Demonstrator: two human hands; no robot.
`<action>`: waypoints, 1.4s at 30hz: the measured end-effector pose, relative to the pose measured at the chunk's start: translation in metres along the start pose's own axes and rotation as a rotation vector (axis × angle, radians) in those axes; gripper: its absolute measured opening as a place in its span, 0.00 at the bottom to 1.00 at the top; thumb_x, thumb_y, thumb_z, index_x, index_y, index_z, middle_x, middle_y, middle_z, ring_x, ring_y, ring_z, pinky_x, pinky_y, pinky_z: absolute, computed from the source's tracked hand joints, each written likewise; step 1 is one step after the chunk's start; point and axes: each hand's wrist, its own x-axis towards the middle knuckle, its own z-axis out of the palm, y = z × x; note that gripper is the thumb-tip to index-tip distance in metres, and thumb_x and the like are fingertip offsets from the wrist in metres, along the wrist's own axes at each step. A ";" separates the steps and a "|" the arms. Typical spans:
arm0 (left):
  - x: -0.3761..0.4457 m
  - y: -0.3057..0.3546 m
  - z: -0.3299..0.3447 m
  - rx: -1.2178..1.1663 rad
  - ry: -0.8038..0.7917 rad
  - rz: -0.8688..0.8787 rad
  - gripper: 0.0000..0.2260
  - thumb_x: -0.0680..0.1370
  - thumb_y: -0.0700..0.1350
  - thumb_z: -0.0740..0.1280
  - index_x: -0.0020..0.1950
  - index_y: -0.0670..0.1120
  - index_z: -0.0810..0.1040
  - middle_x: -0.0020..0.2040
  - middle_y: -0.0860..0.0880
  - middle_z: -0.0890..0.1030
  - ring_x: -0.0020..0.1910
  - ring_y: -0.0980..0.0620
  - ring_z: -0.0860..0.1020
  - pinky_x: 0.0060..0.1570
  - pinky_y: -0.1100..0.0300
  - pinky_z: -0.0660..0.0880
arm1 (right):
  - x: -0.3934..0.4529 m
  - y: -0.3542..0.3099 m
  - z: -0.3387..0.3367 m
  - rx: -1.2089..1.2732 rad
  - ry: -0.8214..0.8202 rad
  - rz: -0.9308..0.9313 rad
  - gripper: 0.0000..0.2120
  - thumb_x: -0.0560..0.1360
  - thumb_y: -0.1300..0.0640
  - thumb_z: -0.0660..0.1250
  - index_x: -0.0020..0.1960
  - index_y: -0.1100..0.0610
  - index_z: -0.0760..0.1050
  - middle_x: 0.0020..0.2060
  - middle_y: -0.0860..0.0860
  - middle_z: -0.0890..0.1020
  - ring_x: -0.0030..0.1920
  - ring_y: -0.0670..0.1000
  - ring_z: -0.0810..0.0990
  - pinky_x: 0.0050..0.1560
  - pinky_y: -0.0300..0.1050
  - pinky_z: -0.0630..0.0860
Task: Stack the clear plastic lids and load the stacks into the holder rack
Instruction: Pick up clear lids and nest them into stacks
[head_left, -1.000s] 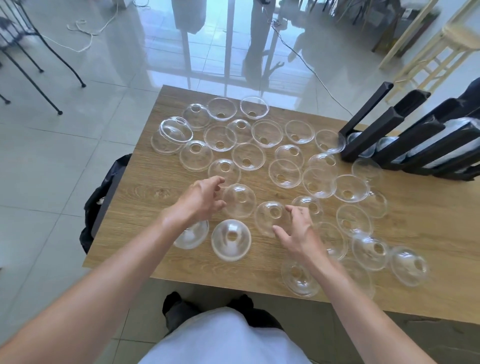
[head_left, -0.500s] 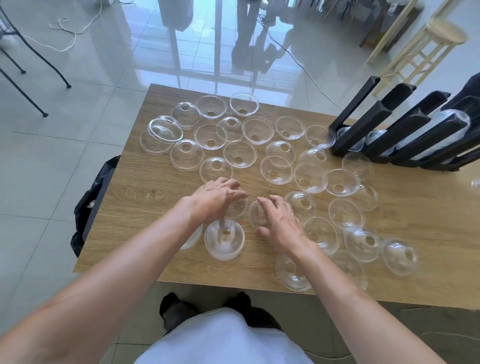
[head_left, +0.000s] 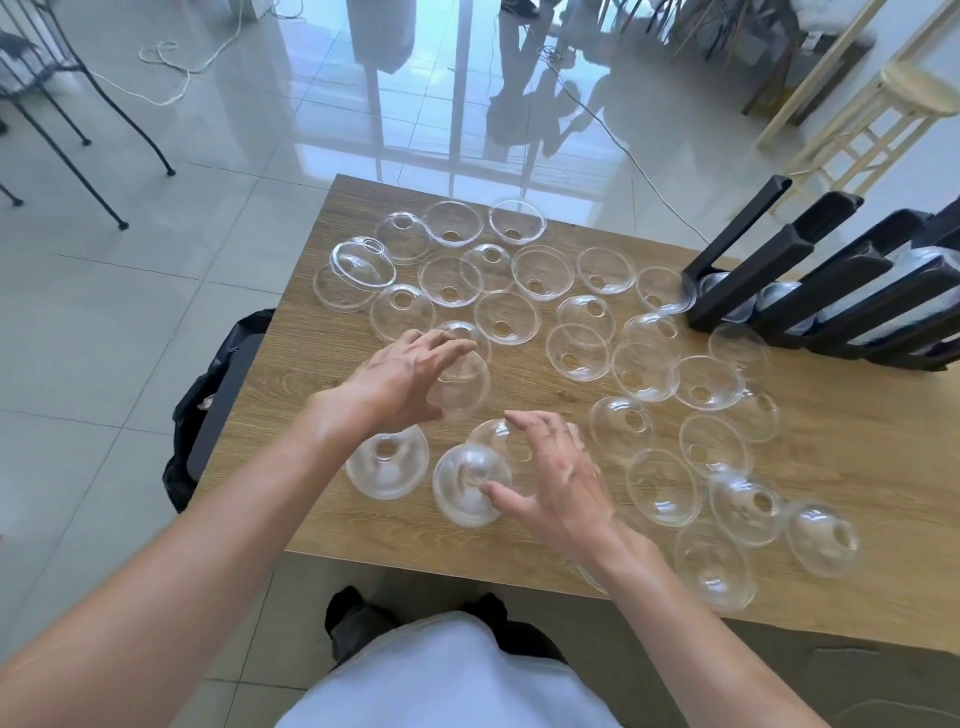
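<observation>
Head view: half a second ago both hands were pressed low among the near lids. Now the left hand (head_left: 410, 376) has come up off the desk (head_left: 857, 436) with its fingers curled round a domed lid (head_left: 464, 387), held tilted above the wood. The right hand (head_left: 558, 475) has drawn back toward the near edge; its fingers are spread and bent over another lid (head_left: 470, 491), thumb touching its rim, not yet closed on it. By my judgement this is the start of a stack: one lid in hand, the next about to be nested with it.

The clear lids (head_left: 535, 270) are shallow domes, each with a round hole at the crown, scattered across the desk, some dome-up, some inverted, several overlapping. The black holder rack (head_left: 769, 275) stands at the far right, some slots already holding lids.
</observation>
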 end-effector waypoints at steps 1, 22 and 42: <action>-0.009 -0.005 -0.003 -0.029 0.020 -0.014 0.43 0.72 0.52 0.76 0.79 0.59 0.54 0.75 0.55 0.62 0.72 0.48 0.63 0.68 0.49 0.68 | 0.001 -0.005 0.007 0.003 -0.008 -0.005 0.39 0.68 0.34 0.68 0.76 0.44 0.63 0.66 0.44 0.70 0.62 0.47 0.69 0.64 0.46 0.69; -0.102 -0.025 0.052 -0.246 0.102 -0.119 0.36 0.69 0.58 0.75 0.73 0.59 0.64 0.70 0.61 0.67 0.68 0.57 0.62 0.63 0.52 0.72 | 0.010 0.004 0.051 0.009 -0.061 0.082 0.45 0.69 0.42 0.77 0.79 0.46 0.59 0.68 0.47 0.66 0.64 0.51 0.68 0.63 0.51 0.75; -0.022 0.078 0.050 -0.108 0.170 0.180 0.22 0.80 0.60 0.63 0.71 0.54 0.71 0.67 0.53 0.72 0.66 0.50 0.69 0.62 0.54 0.65 | -0.113 0.047 -0.005 -0.051 0.089 0.200 0.21 0.69 0.48 0.79 0.58 0.50 0.77 0.50 0.43 0.78 0.50 0.45 0.78 0.51 0.45 0.78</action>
